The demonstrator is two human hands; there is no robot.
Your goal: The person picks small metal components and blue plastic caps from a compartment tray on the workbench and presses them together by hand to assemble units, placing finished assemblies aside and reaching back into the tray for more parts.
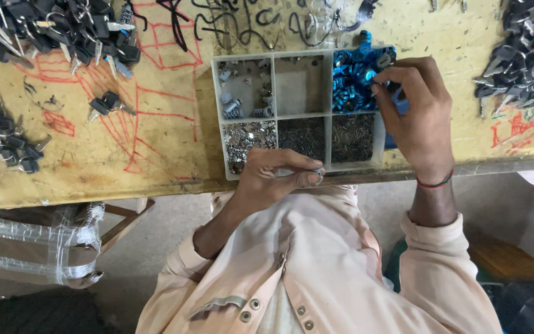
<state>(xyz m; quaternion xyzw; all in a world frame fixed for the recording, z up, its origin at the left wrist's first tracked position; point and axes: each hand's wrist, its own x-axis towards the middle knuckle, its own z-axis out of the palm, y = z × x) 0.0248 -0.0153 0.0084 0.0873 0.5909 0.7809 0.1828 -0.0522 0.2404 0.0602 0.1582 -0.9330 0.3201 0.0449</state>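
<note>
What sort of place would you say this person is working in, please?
Probably a small key or lock assembly workshop: a grey plastic compartment tray of tiny metal parts, piles of black-headed metal keys, and a scribbled yellow wooden workbench.

A worn yellow bench [156,154], scrawled with red and black marker lines, carries a grey six-compartment tray [327,114] at its near edge. Piles of black-headed keys [50,31] lie at its far left, more keys [10,139] along the left side, and dark metal parts [526,55] at the far right.

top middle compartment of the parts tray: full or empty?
Empty. The top middle compartment of the grey tray shows only bare floor, while the blue parts fill the one to its right.
</note>
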